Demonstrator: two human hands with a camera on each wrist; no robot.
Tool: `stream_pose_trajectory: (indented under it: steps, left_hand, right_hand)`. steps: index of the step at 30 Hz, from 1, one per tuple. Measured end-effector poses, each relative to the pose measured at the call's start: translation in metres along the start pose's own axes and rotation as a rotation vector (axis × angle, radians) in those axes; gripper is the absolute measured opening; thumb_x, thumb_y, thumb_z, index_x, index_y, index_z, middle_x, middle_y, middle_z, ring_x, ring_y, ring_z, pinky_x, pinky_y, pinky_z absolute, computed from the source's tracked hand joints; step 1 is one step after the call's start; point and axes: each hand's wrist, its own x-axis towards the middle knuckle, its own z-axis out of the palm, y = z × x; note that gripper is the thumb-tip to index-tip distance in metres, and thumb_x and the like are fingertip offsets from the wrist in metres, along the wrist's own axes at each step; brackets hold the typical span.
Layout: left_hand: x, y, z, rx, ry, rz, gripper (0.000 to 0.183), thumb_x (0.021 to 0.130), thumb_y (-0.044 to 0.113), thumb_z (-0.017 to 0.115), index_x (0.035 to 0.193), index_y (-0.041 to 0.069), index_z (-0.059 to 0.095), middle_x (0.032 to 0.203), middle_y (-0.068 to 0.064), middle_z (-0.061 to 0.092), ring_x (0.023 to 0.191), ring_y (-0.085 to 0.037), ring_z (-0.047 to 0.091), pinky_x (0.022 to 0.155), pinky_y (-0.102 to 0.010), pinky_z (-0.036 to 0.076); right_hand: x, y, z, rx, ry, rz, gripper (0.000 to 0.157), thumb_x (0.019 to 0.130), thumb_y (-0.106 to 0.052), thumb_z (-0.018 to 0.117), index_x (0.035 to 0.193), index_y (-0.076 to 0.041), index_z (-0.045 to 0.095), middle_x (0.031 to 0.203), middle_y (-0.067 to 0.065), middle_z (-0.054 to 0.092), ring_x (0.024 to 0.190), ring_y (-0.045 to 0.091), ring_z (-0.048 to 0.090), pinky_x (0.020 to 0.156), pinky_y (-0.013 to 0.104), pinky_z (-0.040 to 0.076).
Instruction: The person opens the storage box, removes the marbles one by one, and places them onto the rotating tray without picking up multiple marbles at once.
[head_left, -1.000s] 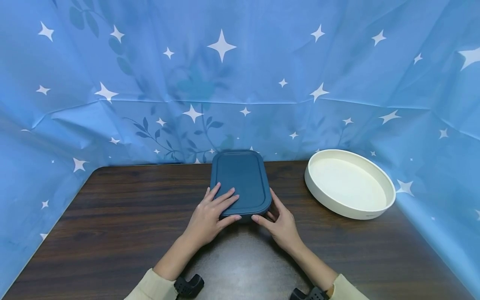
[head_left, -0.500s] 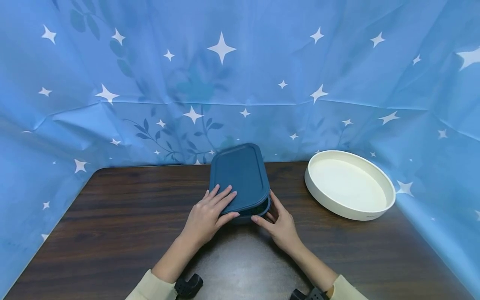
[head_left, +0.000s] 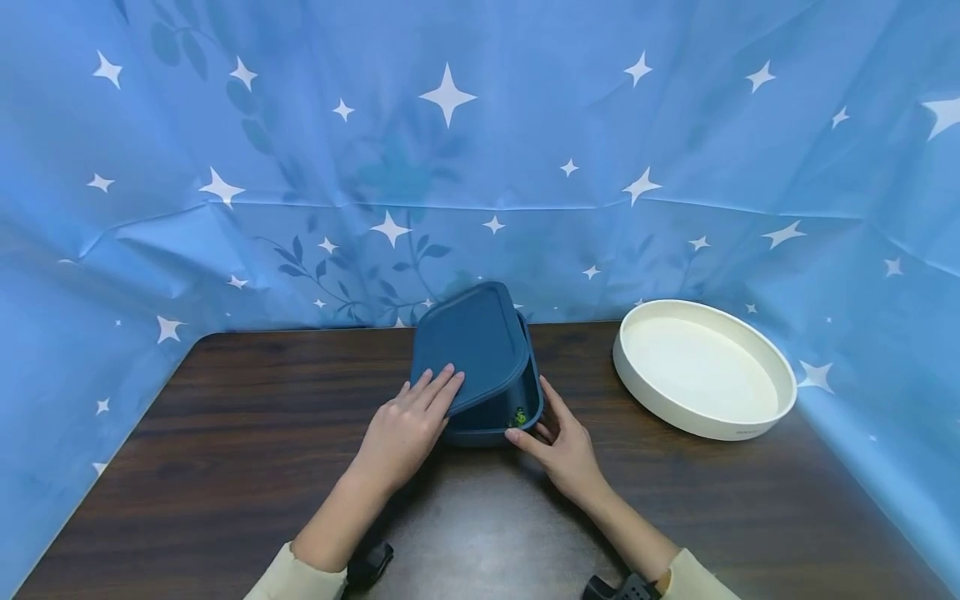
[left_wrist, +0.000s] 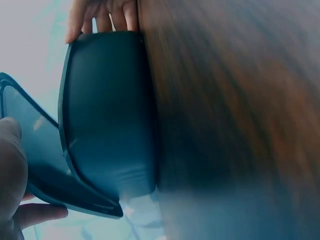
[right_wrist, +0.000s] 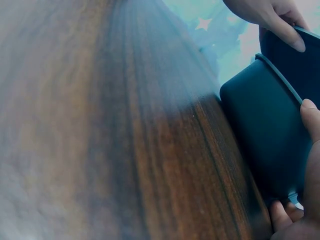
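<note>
Evidently you had just lifted and swung the lid (head_left: 472, 346) leftward: half a second earlier only a slim gap showed, and now the box (head_left: 476, 438) gaped at its near right corner, so uncovering it looked partly done. Your left hand (head_left: 402, 429) pinched the lid; your right hand (head_left: 562, 452) gripped the box, which stood on the table (head_left: 225, 433), left of the white dish (head_left: 637, 387). Only the head view showed something green (head_left: 519, 417) inside (too small to name), while the right wrist view revealed your left thumb (right_wrist: 292, 40) under the lid.
</note>
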Motion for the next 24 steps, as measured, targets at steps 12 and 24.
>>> stream_pose_trajectory:
  steps: [12,24]
  left_hand:
    - [-0.012,-0.019,-0.006,-0.058,0.043,-0.031,0.049,0.09,0.001,0.071,0.137,0.007,0.062,0.137,-0.013,0.066,0.116,-0.035,0.069,0.087,-0.052,0.058]
    - [-0.041,-0.046,-0.02,-0.139,0.073,-0.099,0.051,0.088,-0.007,0.069,0.136,0.008,0.062,0.134,-0.012,0.068,0.114,-0.033,0.071,0.09,-0.048,0.057]
  right_hand:
    - [0.0,0.001,-0.001,-0.002,0.007,0.012,0.095,0.087,-0.027,0.081,0.162,-0.018,0.023,0.16,0.013,0.041,0.145,0.031,0.046,0.108,0.045,0.048]
    - [0.001,0.0,0.0,-0.025,0.004,0.023,0.095,0.087,-0.031,0.081,0.162,-0.023,0.023,0.161,0.013,0.039,0.146,0.031,0.045,0.107,0.046,0.048]
